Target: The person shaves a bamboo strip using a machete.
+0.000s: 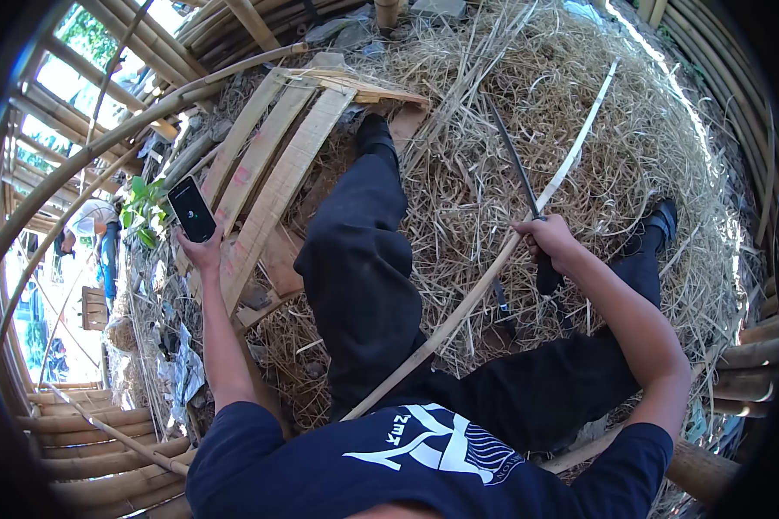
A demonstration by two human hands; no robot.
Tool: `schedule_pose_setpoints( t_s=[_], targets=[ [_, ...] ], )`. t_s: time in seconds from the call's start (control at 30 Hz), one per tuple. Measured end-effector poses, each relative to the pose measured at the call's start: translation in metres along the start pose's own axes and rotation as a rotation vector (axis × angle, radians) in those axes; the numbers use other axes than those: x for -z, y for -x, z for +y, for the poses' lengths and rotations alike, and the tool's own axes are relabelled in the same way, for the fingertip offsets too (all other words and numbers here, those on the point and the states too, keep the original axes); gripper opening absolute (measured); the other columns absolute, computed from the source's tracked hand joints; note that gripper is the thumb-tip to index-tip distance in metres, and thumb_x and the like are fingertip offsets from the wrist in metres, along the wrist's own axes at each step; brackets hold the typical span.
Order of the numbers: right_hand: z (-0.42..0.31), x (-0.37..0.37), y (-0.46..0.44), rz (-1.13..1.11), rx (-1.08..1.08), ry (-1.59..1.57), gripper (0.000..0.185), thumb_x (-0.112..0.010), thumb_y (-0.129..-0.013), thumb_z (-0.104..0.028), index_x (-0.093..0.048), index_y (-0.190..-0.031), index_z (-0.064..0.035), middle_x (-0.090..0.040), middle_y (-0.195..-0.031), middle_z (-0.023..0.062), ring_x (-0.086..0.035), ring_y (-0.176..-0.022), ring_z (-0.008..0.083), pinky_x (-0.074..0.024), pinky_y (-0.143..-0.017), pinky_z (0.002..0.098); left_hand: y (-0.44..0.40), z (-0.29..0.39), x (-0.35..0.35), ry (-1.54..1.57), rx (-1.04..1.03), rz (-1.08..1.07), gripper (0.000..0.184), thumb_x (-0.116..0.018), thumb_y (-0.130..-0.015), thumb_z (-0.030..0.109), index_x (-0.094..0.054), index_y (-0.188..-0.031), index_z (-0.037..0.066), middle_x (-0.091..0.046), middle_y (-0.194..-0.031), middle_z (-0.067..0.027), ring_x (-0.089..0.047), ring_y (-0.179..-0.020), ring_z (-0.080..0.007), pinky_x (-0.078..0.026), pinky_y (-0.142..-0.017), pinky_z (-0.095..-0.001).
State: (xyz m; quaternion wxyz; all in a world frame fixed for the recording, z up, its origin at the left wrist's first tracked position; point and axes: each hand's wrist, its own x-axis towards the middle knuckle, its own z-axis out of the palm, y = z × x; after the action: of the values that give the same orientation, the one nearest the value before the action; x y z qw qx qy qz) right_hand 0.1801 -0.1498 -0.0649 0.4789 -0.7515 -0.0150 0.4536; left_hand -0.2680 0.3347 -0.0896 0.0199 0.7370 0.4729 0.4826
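On the left, my left hand point(202, 248) grips a smartphone point(192, 212) whose dark screen shows a small light mark. My right hand point(552, 238) is closed around a long knife point(517, 162); its narrow dark blade points up and away, and the black handle shows below the fist. A long, pale bamboo strip point(480, 285) crosses from my lap past my right thumb to the upper right. I cannot tell whether the right fingers also pinch the strip. A black sheath-like strap point(503, 301) lies below the strip.
Curly shavings point(528, 112) cover the ground around my legs. A slatted wooden crate point(273, 164) stands beside my left arm, with a green plant point(144, 210) behind it. Bamboo poles point(104, 154) frame the left side, and another person point(95, 221) is beyond them.
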Motion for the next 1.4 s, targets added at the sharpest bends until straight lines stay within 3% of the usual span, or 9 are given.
schedule_pose_setpoints(
  t_s=[0.27,0.43,0.57,0.7,0.77,0.93,1.03,1.1,1.4],
  targets=[
    [-0.002,0.0,0.004,0.022,-0.02,0.003,0.017,-0.07,-0.081,-0.011,-0.061,-0.071,0.0014,-0.053,-0.059,0.0028,-0.048,-0.046,0.0107,-0.0385,-0.045,0.026,-0.002,-0.008,0.002,0.069,0.069,-0.019,0.093,-0.09,-0.052,0.029,-0.042,-0.126,-0.001,-0.06,-0.106,-0.0151,-0.062,-0.093,-0.0279,-0.049,-0.084,-0.038],
    [0.009,0.004,-0.007,0.029,-0.009,-0.037,0.02,-0.07,-0.081,-0.013,-0.061,-0.07,0.0013,-0.053,-0.057,0.0045,-0.049,-0.044,0.0132,-0.0394,-0.042,0.0288,-0.004,-0.014,0.01,0.002,0.158,-0.01,0.072,-0.088,-0.058,0.027,-0.056,-0.113,-0.005,-0.063,-0.102,-0.0121,-0.062,-0.088,-0.023,-0.05,-0.081,-0.0331],
    [0.013,0.004,-0.017,0.044,-0.002,-0.002,0.021,-0.069,-0.079,-0.014,-0.06,-0.068,0.0014,-0.056,-0.058,0.0063,-0.053,-0.044,0.0146,-0.042,-0.043,0.0305,0.0,0.014,0.045,0.273,0.616,-0.165,0.045,-0.083,-0.062,0.029,-0.065,-0.09,-0.001,-0.064,-0.082,-0.0071,-0.06,-0.069,-0.0183,-0.05,-0.069,-0.0339],
    [0.013,0.003,-0.018,0.06,0.022,0.058,0.022,-0.069,-0.079,-0.014,-0.061,-0.068,0.0029,-0.057,-0.058,0.0081,-0.053,-0.043,0.0154,-0.0422,-0.043,0.0311,0.009,0.039,0.076,0.041,0.931,-0.353,0.054,-0.08,-0.068,0.023,-0.06,-0.11,-0.005,-0.065,-0.098,-0.0101,-0.062,-0.08,-0.0188,-0.051,-0.074,-0.0328],
    [0.013,0.005,-0.015,0.022,0.033,0.048,0.023,-0.069,-0.079,-0.016,-0.061,-0.069,0.0034,-0.057,-0.058,0.008,-0.053,-0.043,0.0154,-0.0425,-0.044,0.0314,0.015,-0.031,0.067,0.145,0.779,-0.39,0.049,-0.08,-0.067,0.025,-0.063,-0.104,-0.003,-0.065,-0.096,-0.0095,-0.062,-0.081,-0.0181,-0.051,-0.074,-0.0326],
    [0.012,0.003,-0.013,0.044,0.038,0.072,0.022,-0.069,-0.079,-0.016,-0.062,-0.069,0.0033,-0.057,-0.057,0.0081,-0.053,-0.043,0.0151,-0.0419,-0.043,0.0317,0.028,0.035,0.075,0.154,0.733,-0.37,0.042,-0.08,-0.065,0.031,-0.067,-0.089,0.0,-0.064,-0.08,-0.006,-0.06,-0.069,-0.0184,-0.049,-0.069,-0.0353],
    [0.013,0.004,-0.016,0.038,0.045,0.067,0.022,-0.069,-0.079,-0.015,-0.062,-0.069,0.0033,-0.056,-0.057,0.0082,-0.052,-0.042,0.0152,-0.0413,-0.042,0.0318,0.022,0.023,0.073,0.002,0.557,-0.416,0.049,-0.077,-0.068,0.037,-0.068,-0.097,-0.001,-0.066,-0.085,-0.0082,-0.06,-0.075,-0.0176,-0.048,-0.075,-0.0342],
    [0.015,0.004,-0.018,0.032,0.053,0.063,0.022,-0.068,-0.079,-0.015,-0.062,-0.068,0.0035,-0.056,-0.057,0.0082,-0.052,-0.041,0.0152,-0.0409,-0.041,0.0318,0.008,-0.006,0.069,-0.15,0.676,-0.724,0.08,-0.064,-0.073,0.059,-0.062,-0.114,-0.009,-0.065,-0.105,-0.0161,-0.06,-0.094,-0.0259,-0.045,-0.089,-0.0367],
    [0.014,0.003,-0.02,0.027,0.056,0.042,0.023,-0.069,-0.079,-0.015,-0.062,-0.068,0.003,-0.056,-0.056,0.0077,-0.051,-0.041,0.015,-0.0406,-0.041,0.0315,-0.015,-0.013,0.058,-0.426,0.65,-0.678,0.099,-0.049,-0.073,0.075,-0.054,-0.123,-0.01,-0.057,-0.122,-0.0294,-0.054,-0.115,-0.0382,-0.039,-0.099,-0.0436]
  ],
)
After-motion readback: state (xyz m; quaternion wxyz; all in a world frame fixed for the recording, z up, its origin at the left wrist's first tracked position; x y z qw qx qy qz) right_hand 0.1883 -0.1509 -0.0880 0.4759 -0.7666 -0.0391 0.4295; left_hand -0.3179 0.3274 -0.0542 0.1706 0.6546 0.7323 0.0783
